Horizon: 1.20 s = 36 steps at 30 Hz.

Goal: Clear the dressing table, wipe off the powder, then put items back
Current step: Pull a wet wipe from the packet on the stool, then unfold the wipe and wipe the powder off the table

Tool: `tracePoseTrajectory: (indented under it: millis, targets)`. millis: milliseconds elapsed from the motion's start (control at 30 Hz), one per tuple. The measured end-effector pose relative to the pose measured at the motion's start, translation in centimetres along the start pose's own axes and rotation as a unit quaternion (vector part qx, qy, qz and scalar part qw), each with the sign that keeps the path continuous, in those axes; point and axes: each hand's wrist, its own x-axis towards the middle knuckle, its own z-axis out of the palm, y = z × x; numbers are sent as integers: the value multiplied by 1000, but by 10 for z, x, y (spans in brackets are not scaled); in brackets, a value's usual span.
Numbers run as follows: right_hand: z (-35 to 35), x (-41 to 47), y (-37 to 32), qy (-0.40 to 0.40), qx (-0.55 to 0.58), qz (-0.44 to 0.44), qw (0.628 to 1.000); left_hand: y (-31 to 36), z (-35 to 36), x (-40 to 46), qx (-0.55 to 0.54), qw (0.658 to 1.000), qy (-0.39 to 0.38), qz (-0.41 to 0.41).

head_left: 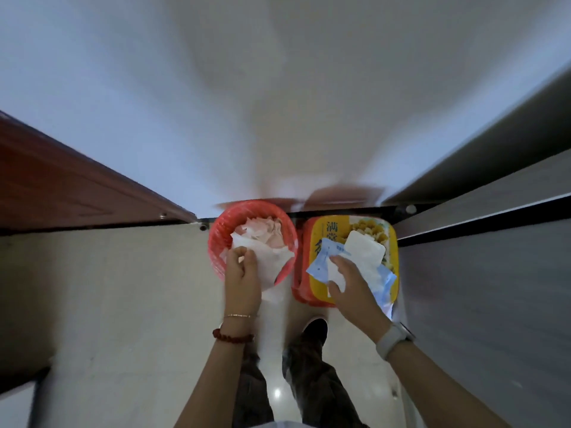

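Left hand (242, 268) pinching white tissue (272, 261) over red bin (216, 239); right hand (349, 279) apparently gripping blue-white pack (321, 264).

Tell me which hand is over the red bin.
The left hand, holding white tissue over the red bin; the right hand grips a blue-and-white packet instead.

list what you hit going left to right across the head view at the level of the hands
brown wooden door → left hand holding a white tissue over the red basket → right hand gripping a blue-and-white wipes pack → yellow box under it → grey cabinet side
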Motion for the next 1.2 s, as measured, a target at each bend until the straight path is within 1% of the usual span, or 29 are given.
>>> tracePoseTrajectory:
  millis: [67,100,167,200,267,333,400,433,500,567,600,667,733,833,900,933,1033,1100,1167,1200]
  targets:
    - [-4,-9,-58,-61,10,-91,994,22,-28,-7,-20,999,-27,14]
    - [-4,-11,-84,-99,-10,-132,986,34,-44,-10,-30,998,-36,29]
    - [1,-15,-137,-167,-79,-210,960,57,-82,-16,-35,997,-26,62]
    - [7,-18,-162,-195,-103,-223,950,68,-103,-20,-31,996,-6,77]
    - [24,-29,-215,-235,-107,-201,945,86,-151,-28,-11,992,60,107]
    - [45,-50,-265,-243,-92,-210,942,92,-205,-37,5,982,142,124]
    - [71,-83,-310,-261,-95,-233,932,88,-262,-48,-19,970,211,116]
    - [88,-102,-330,-270,-94,-252,925,82,-292,-55,-39,966,232,104]
    - [127,-142,-364,-290,-90,-270,914,66,-351,-76,-120,961,238,68]
    - [172,-180,-388,-311,-88,-294,900,41,-404,-105,-211,954,211,26]
    - [195,-197,-397,-321,-96,-302,892,26,-428,-122,-217,955,203,19]
    - [247,-230,-413,-363,-119,-311,870,-7,-472,-161,-201,960,195,21]
    - [302,-264,-427,-397,-169,-326,842,-45,-510,-198,-184,965,185,20]
    - [380,-318,-441,-432,-187,-360,805,-97,-554,-246,-156,970,187,-13]
    - [422,-355,-448,-457,-172,-362,794,-125,-580,-271,-138,964,225,-18]
    - [443,-369,-450,-459,-158,-364,795,-137,-594,-281,-127,958,257,-26]
    - [493,-394,-457,-438,-124,-390,800,-160,-636,-303,-154,923,349,-55]
    - [522,-399,-460,-440,-141,-430,776,-176,-661,-312,-180,897,397,-66]
    - [553,-399,-461,-450,-183,-466,740,-188,-686,-314,-192,882,423,-75]
    - [571,-395,-460,-460,-206,-468,727,-194,-699,-312,-205,875,430,-85]
